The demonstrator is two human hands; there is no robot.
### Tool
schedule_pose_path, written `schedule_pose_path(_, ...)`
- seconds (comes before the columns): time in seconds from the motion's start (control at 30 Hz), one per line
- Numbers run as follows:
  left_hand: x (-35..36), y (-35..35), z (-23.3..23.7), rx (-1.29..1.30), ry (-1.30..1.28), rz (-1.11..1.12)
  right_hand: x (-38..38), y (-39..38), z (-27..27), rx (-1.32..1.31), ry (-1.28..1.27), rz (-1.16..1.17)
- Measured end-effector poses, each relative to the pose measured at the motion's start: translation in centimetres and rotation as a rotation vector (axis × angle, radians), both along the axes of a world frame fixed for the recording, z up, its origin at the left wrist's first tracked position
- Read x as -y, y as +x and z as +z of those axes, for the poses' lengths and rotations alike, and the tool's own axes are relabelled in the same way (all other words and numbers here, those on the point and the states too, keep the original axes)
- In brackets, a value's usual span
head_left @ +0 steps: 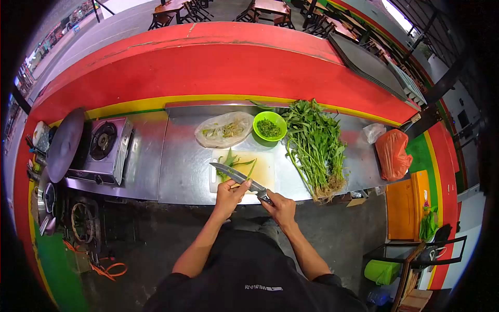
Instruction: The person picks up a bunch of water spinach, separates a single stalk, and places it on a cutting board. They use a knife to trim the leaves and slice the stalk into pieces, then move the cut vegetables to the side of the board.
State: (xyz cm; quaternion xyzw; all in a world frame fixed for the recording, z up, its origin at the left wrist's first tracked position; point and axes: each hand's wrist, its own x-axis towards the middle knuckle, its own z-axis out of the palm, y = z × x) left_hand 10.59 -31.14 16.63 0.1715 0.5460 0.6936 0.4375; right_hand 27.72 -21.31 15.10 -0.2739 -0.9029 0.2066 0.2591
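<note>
My right hand (281,210) is wrapped around the black handle of a kitchen knife (234,174). Its long blade points up and left above the white cutting board (214,177). My left hand (230,197) is closed at the near side of the blade, pinching a green stem (252,169) that sticks up past the knife. Leafy greens (228,160) lie on the board behind the blade. Beyond the board stands a bright green bowl (282,121) with chopped greens (267,128) in it. Left of that bowl is a clear plastic bag (208,136) with plant scraps inside.
A big bunch of rooted leafy greens (314,151) lies right of the board on the steel counter (179,174). Farther right sits a red plastic bag (393,155). A gas stove (104,151) and a round dark lid (66,145) are left. A red wall (208,70) runs behind.
</note>
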Motion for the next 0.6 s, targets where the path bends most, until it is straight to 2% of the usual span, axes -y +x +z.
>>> schedule_pose_path(0.6, -0.3, 0.9, 0.6, -0.038, 0.068, 0.144, 0.5, -0.1, 0.5, -0.033, -0.027, 0.011)
